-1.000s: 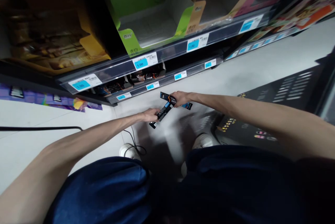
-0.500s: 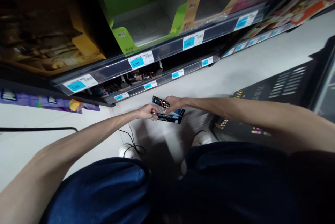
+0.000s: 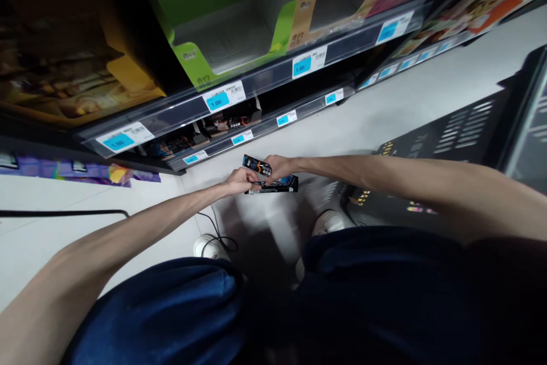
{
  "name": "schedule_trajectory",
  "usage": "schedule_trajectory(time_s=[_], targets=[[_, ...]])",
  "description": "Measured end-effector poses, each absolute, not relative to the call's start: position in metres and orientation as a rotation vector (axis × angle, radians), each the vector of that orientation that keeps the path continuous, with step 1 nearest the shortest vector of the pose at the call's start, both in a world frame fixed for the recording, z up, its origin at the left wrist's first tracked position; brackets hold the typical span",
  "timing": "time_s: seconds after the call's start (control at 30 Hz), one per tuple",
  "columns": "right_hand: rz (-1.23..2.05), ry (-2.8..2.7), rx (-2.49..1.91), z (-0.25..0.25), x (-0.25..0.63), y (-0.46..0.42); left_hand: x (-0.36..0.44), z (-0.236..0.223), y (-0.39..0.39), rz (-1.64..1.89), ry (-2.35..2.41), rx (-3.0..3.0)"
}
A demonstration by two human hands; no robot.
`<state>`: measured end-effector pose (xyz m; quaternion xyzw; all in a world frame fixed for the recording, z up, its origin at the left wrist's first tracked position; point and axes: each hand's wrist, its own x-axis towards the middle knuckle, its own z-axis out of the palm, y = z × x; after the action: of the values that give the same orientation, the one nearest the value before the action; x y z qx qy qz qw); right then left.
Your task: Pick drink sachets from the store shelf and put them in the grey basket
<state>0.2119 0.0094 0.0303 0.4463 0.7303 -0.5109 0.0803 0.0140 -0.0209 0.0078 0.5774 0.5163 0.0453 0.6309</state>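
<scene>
My left hand is closed on the left end of a narrow black open box, with its fingers over the near edge. Something blue shows inside the box, partly hidden. Just above it, my right hand has its fingers closed around a small black packet with orange and white print. The right fingertips are down close to the box, and whether they touch it I cannot tell. Both hands are low over the floor, in front of the bottom shelf.
Open black cartons of packets stand on the bottom shelf. Above is a shelf with price tags and a green display box. A dark perforated crate is at the right. A thin cable lies by my left shoe.
The black box has come up a little and tilted, so its long side looks narrower. My right hand has shifted slightly left with the packet.
</scene>
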Motion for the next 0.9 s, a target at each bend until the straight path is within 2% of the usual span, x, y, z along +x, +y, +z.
schedule_trajectory(time_s=[0.2,0.5,0.9], targets=[[-1.557,2.094,1.437,0.04,0.218,0.011,0.01,0.013,-0.006,0.076,1.017,1.157],[-1.625,2.043,1.476,0.049,0.218,0.008,0.008,0.011,-0.002,0.161,1.05,1.244],[-1.663,1.994,1.648,0.036,0.215,0.001,0.01,0.002,-0.006,0.218,1.01,1.271]])
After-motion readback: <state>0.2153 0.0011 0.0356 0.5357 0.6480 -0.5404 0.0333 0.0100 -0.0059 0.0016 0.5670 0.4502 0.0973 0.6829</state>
